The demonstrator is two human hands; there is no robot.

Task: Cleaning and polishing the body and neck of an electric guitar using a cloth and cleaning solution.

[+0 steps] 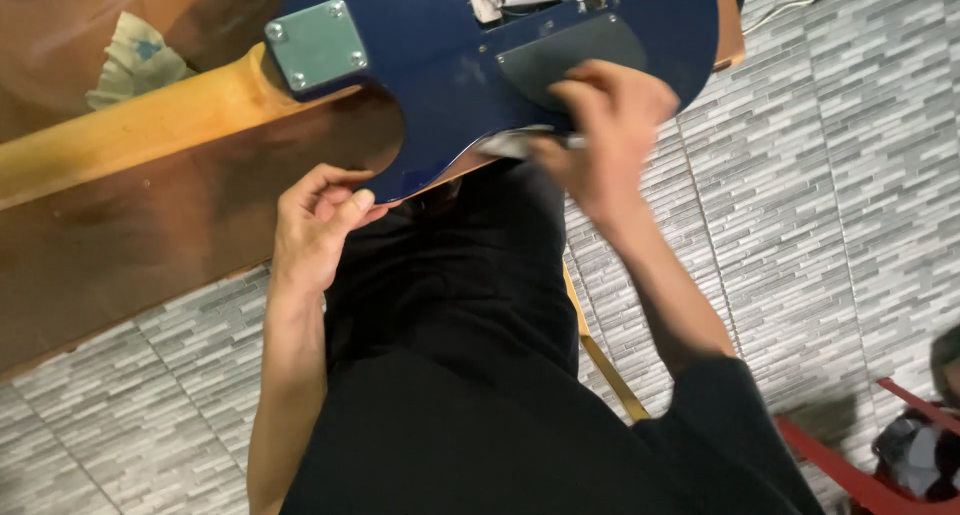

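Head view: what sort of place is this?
Probably a home or small workshop used for guitar repair. A blue electric guitar lies face down on a brown wooden table, its spring cavity open. The floor is grey patterned tile, and a red stool or chair stands nearby.

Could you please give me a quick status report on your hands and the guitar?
Left hand gripping lower edge of blue electric guitar body. Right hand pressing small metal tool at dark back cover plate. Nothing in the way.

Glossy blue guitar body [440, 65], matt metal neck plate [317, 43].
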